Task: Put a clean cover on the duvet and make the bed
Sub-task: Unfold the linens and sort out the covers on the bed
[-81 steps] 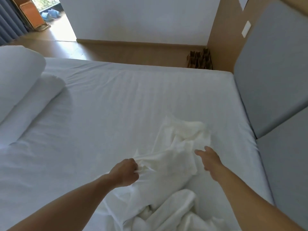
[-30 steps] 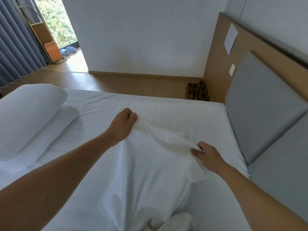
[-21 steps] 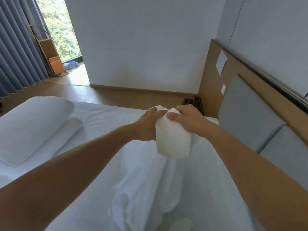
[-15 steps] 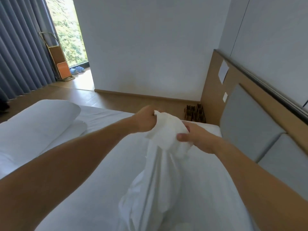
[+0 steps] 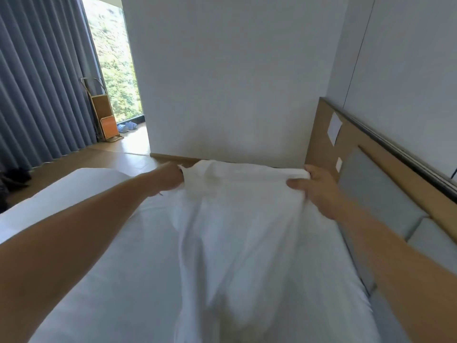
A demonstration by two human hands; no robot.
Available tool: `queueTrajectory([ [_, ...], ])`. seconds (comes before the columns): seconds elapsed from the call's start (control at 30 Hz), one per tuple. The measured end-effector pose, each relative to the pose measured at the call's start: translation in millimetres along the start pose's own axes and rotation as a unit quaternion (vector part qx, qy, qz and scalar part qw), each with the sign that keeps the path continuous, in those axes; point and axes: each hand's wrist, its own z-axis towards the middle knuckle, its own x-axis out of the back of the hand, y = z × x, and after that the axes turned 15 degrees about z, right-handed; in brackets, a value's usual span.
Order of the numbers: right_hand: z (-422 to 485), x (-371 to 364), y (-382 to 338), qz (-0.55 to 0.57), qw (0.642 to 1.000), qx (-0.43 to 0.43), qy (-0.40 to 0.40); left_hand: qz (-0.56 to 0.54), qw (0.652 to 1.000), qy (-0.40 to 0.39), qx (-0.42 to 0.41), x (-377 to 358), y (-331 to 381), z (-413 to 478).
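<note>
A white cover (image 5: 237, 231) hangs lifted above the bed (image 5: 118, 280), stretched between both hands and draping down toward me. My left hand (image 5: 170, 179) grips its upper left edge. My right hand (image 5: 314, 186) grips the upper right edge, thumb on the near side of the cloth. The top edge runs nearly level between the hands. The bed carries a white fitted sheet. A white pillow or folded duvet (image 5: 74, 186) lies at the left side, partly hidden by my left forearm.
The padded grey headboard (image 5: 371, 194) with its wooden frame runs along the right. A white wall stands ahead beyond the bed. Grey curtains (image 5: 37, 82) and a window lie at the left, with a wooden folding rack (image 5: 103, 120) on the wood floor.
Both hands have lifted the cover off the bed, met at one bunched part, then pulled apart sideways, spreading its top edge wide. The view has tilted upward.
</note>
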Motion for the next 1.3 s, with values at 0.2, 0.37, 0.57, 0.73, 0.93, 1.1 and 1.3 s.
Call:
queueTrajectory([
  [0.2, 10, -40, -78, -0.155, 0.981, 0.114, -0.024, -0.046, 0.939, -0.182, -0.287, -16, 50, -12],
  [0.37, -8, -48, -46, -0.18, 0.969, 0.048, -0.16, -0.143, 0.906, -0.165, -0.363, -43, 94, -31],
  [0.57, -27, -11, -7, -0.05, 0.981, -0.04, -0.185, -0.203, 0.913, -0.148, -0.322, -40, 98, -36],
  [0.73, -47, -4, 67, -0.08, 0.967, -0.147, -0.193, -0.407, 0.871, -0.109, -0.251, 8, 107, -42],
  [0.93, -50, -5, 121, -0.051, 0.974, -0.204, -0.085, -0.468, 0.871, 0.015, -0.148, 32, 92, -30],
  [1.1, -45, -24, 104, -0.029, 0.973, -0.141, -0.181, -0.451, 0.885, -0.026, -0.116, 17, 85, -34],
  [1.3, -44, -60, 142, -0.069, 0.982, -0.097, -0.149, -0.491, 0.861, -0.026, -0.132, 36, 87, -41],
])
